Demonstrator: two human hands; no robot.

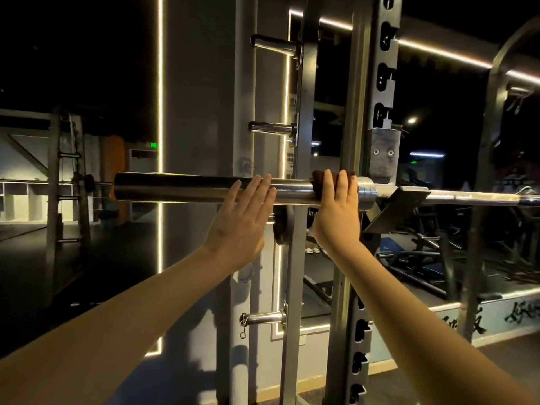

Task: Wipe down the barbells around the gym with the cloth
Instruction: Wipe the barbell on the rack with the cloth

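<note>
**A:** Hands, first entry?

**B:** Left hand: flat, fingers straight and close together, tips laid on top of the barbell, holding nothing. Right hand: fingers straight, pressed over the cloth against the bar. Thumb out of sight, so any wrap underneath not verifiable.

**A:** Cloth, description and place?

**B:** Dark reddish-brown. Wrapped round the thick sleeve of the bar, just left of the collar. Mostly covered by the right hand, with a strip showing left of the fingers and a little above the fingertips.

**A:** Barbell?

**B:** Polished steel, horizontal across the view. Thick sleeve end free at the left, bare of plates; thin shaft running off the right edge. Resting on a hook fixed to the rack upright.

**A:** Spacing of the hands?

**B:** Apart, both on the sleeve. Left nearer the free end, right beside the collar.

**A:** Surroundings?

**B:** Storage pegs on a second post behind the bar: two above it, one well below with a clip attached. Small dark plate just under the bar, between the two wrists. Vertical light strip on the wall at left. Second rack far left, dim. Green sign in the background. Equipment at lower right too dark and blurred for listing.
</note>
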